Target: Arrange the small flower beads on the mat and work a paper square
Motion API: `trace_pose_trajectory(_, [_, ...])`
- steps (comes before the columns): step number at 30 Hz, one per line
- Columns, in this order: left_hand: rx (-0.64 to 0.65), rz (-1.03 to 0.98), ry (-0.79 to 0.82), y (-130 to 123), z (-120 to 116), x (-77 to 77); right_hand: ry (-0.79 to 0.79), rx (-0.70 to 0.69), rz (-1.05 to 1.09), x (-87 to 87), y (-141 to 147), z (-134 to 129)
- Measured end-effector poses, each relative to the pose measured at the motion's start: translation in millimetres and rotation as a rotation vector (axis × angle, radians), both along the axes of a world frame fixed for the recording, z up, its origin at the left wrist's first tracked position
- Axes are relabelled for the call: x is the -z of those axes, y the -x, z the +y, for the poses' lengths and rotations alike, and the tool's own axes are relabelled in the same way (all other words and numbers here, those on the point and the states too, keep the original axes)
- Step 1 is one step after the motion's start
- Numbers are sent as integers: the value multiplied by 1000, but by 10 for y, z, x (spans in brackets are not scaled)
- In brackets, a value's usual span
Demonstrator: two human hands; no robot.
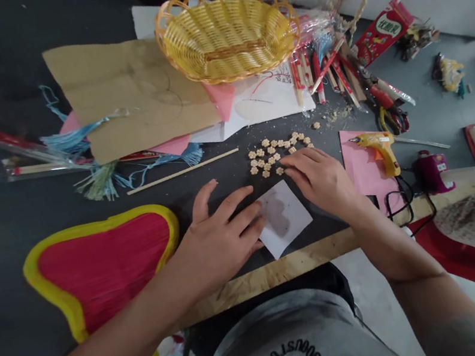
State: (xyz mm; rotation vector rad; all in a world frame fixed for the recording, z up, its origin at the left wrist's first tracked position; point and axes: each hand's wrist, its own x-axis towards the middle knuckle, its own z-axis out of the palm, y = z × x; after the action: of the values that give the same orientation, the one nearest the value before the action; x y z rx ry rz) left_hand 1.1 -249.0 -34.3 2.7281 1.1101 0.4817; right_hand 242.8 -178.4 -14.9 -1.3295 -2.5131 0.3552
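My left hand [224, 235] has its fingers spread, their tips at the left edge of a small white paper [301, 216] with a grey shape on it. Past the paper's upper right corner, my right hand [322, 179] has thumb and index finger close together beside several small flower-shaped pieces [264, 161]. Whether anything sits between those fingertips is too small to tell. The pieces lie in a loose cluster on the dark table [218, 172]. A thin wooden stick [182, 172] rests left of them.
A yellow wicker basket [229, 36] stands at the back on papers, beside brown paper [128, 99]. On the right, a yellow glue gun [378, 148] lies on pink paper [358, 167], near a purple power block [434, 172]. A pink panel with yellow edging [105, 261] is on the left.
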Motion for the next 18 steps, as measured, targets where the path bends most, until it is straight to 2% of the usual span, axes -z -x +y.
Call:
trace_pose_trajectory(5, [8,10,8,1,9,-8,21,-22,-99,-36,176,171])
trace_pose_trajectory(11, [13,2,-19,11,14,-14,46,10,-216,18,396,181])
trace_pose_trajectory(14, [20,4,-23,14,14,16,25,68,-168,1,290,225])
trace_pose_trajectory(18, [15,1,-28,6,14,42,-59,236,-108,-76,-139,440])
